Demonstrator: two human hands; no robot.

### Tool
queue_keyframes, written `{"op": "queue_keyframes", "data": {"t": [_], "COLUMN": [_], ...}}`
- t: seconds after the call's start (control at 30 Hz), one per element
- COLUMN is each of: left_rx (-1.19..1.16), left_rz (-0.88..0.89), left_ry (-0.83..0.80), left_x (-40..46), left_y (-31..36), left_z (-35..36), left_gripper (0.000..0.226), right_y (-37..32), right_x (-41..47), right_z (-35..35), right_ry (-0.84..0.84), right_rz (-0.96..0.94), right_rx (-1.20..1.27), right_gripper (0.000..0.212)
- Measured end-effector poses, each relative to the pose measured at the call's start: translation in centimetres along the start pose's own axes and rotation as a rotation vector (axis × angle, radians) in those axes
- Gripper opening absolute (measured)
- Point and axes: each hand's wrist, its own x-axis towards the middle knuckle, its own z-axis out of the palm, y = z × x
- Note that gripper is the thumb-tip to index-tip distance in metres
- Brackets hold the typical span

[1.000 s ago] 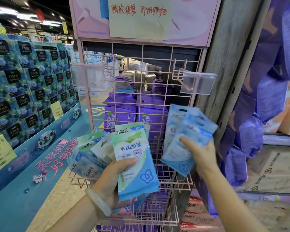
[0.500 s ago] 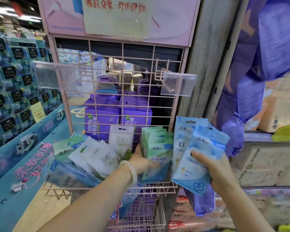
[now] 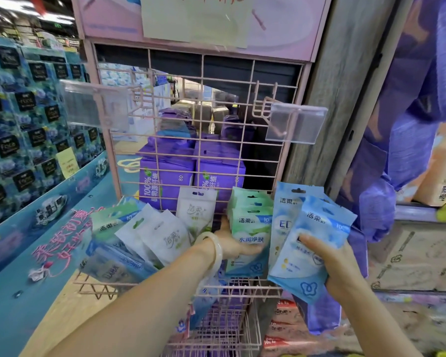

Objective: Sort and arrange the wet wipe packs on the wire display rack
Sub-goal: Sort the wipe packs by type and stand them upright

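Now right hand (image 3: 341, 266) grips blue packs (image 3: 309, 243).

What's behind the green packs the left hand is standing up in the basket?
More green packs stacked behind, then the rack's wire grid with purple boxes beyond. The basket floor beneath is hidden.

There is only one view, from the person's head, looking forward and down at the pink wire rack (image 3: 202, 161) from close up. The rack's basket rim (image 3: 180, 288) sits just below centre.

Rack basket (image 3: 180, 288) front edge open from above; white packs (image 3: 162, 235) crowd left corner, green packs (image 3: 250, 228) block right side.
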Motion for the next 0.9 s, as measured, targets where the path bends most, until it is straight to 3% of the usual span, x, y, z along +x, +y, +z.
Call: {"op": "queue_keyframes", "data": {"t": [0.1,0.23,0.3,0.37,0.43,0.53,0.6,0.7,0.8,0.9], "left_rx": [0.063,-0.058,-0.084,-0.029,-0.035,-0.293,-0.309,-0.248,-0.168,-0.243], "left_rz": [-0.037,-0.084,-0.1,-0.019,0.097,0.169,0.15,0.126,0.15,0.073], "left_ry": [0.181,0.255,0.238,0.31,0.393,0.319,0.257,0.194,0.229,0.289], "left_x": [-0.5,-1.1,-1.9,-3.5,-5.3,-7.5,-8.0,-7.8,-7.1,-5.9], "left_y": [0.2,0.4,0.5,0.5,0.1,-0.5,-0.9,-0.9,-0.7,0.0], "left_z": [0.4,1.0,0.8,0.6,0.5,0.1,-0.4,-0.9,-0.6,0.3], "left_gripper": [0.118,0.118,0.101,0.06,0.051,0.08,0.087,0.072,0.062,0.048], "right_y": [0.0,-0.5,-1.1,-1.6,-1.8,-1.8,-1.7,-1.5,-1.1,-0.7], "right_x": [-0.2,-1.1,-1.7,-2.3,-2.7,-2.9,-2.6,-1.8,-1.2,-1.4], "right_z": [0.0,-0.1,-0.1,0.3,1.1,2.6,3.7,4.7,4.4,3.2], "right_ry": [0.005,0.03,0.013,-0.023,-0.057,-0.091,-0.094,-0.066,-0.014,0.039], "right_rz": [0.006,-0.024,-0.057,-0.086,-0.107,-0.128,-0.144,-0.18,-0.2,-0.132], "right_rx": [0.014,-0.001,-0.018,-0.033,-0.026,-0.017,-0.025,-0.08,-0.117,-0.032], "right_gripper": [0.043,0.049,0.053,0.053,0.049,0.043,0.048,0.049,0.045,0.059]}}
